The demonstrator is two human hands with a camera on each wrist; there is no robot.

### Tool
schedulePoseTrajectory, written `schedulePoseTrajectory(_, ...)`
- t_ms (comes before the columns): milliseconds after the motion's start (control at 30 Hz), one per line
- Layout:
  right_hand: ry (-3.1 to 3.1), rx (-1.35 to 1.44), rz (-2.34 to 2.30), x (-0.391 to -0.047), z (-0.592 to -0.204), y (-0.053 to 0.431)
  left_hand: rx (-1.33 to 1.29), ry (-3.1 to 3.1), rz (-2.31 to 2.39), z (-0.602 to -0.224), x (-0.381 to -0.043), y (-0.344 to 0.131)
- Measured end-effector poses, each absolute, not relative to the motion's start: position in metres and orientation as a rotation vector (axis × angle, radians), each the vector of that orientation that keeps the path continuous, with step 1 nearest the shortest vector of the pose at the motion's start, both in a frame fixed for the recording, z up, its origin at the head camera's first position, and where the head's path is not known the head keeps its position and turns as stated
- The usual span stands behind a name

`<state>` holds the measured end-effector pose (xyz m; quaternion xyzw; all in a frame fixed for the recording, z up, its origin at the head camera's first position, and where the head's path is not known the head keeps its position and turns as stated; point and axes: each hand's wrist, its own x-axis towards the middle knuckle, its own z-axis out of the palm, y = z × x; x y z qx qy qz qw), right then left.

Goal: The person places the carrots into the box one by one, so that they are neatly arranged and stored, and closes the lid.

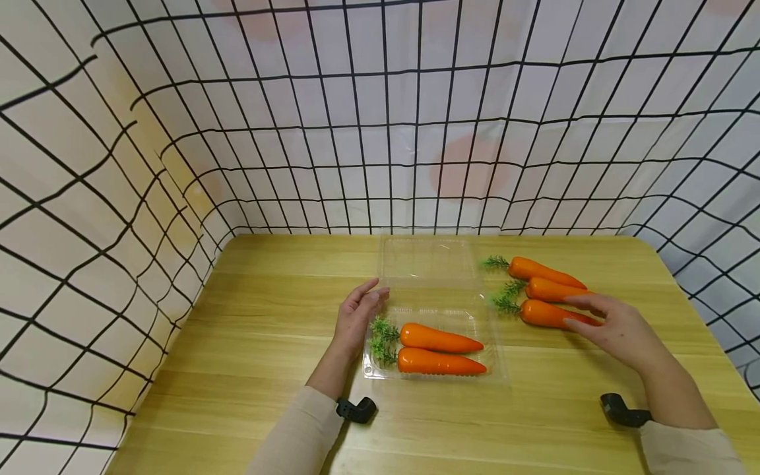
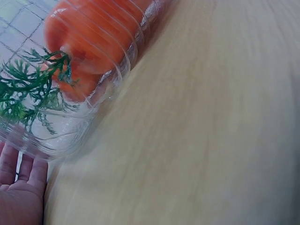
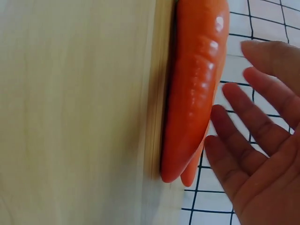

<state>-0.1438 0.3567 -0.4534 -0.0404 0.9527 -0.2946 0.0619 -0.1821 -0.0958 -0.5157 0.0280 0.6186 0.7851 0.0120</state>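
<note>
A clear plastic clamshell box (image 1: 439,316) lies with its lid (image 1: 427,262) folded back. Two orange carrots with green tops, an upper carrot (image 1: 442,338) and a lower carrot (image 1: 442,362), lie side by side in its base. At the box's left side is my left hand (image 1: 351,320), fingers loosely bent; the left wrist view shows fingers by the box's end wall (image 2: 51,150). To the right lie three loose carrots: a far one (image 1: 543,270), a middle one (image 1: 552,290) and a near one (image 1: 549,315). My right hand (image 1: 623,331) hovers over their tips, fingers spread, gripping none.
The wooden table (image 1: 267,343) carries everything. A black wire grid (image 1: 415,125) with pale cloth behind it rises along the back and both sides. Each wrist wears a black camera, the left camera (image 1: 358,410) and the right camera (image 1: 623,410).
</note>
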Motion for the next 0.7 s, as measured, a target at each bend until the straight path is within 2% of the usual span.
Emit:
schedulePoseTrajectory(167, 2.872, -0.195, -0.815, -0.149, -0.460, 0.362, 0.088, 1.916, 2.451, -0.516, -0.183, -0.096)
schedulePoseTrajectory(400, 2.867, -0.160, -0.731, -0.152, -0.466, 0.362, 0.114, 1.929, 2.438, -0.517, -0.183, -0.097)
schedulePoseTrajectory(700, 2.922, -0.302, -0.743, -0.153, -0.469, 0.360, 0.107, 1.940, 2.427, -0.518, -0.183, -0.098)
